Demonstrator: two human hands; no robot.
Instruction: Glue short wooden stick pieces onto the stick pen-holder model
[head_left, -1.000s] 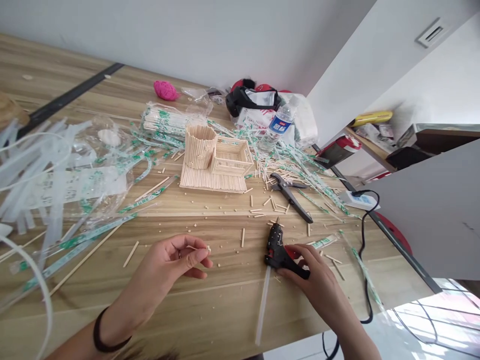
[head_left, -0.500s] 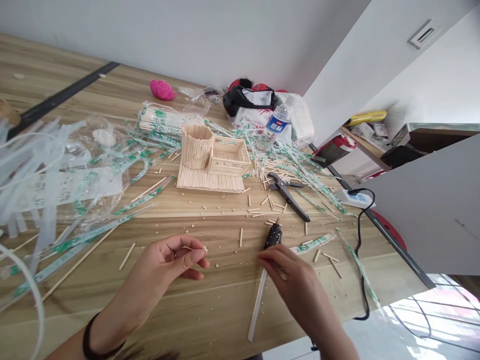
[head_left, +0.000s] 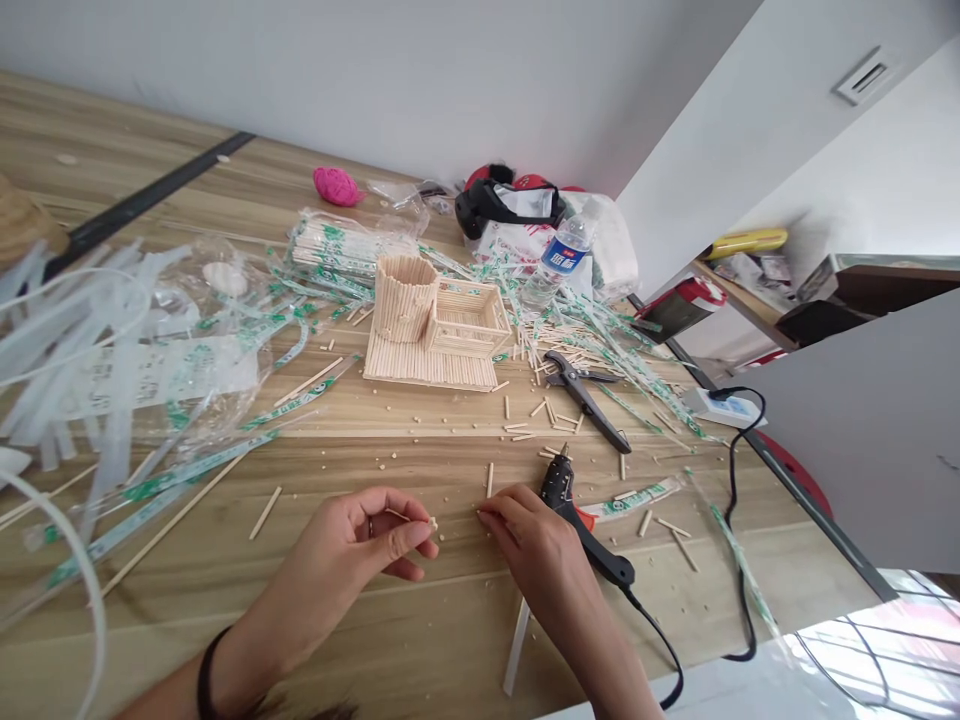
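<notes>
My left hand pinches a tiny pale wooden piece between thumb and forefinger. To its right, my right hand has its thumb and fingertips pressed together; what they hold, if anything, is too small to make out. Beside the right hand lies a black glue gun, its nozzle toward the back, with a clear glue stick showing below the wrist. Farther back stands a stick-built model: a round cup and an open box on a flat stick base.
Black cutters lie right of the model among loose sticks. A water bottle, wrapped sticks and pink yarn are at the back. Plastic strips cover the left; a power strip is at the right edge.
My right hand has moved left toward my left hand and off the glue gun, whose body and cable now show. The whole scene has shifted slightly right in view.
</notes>
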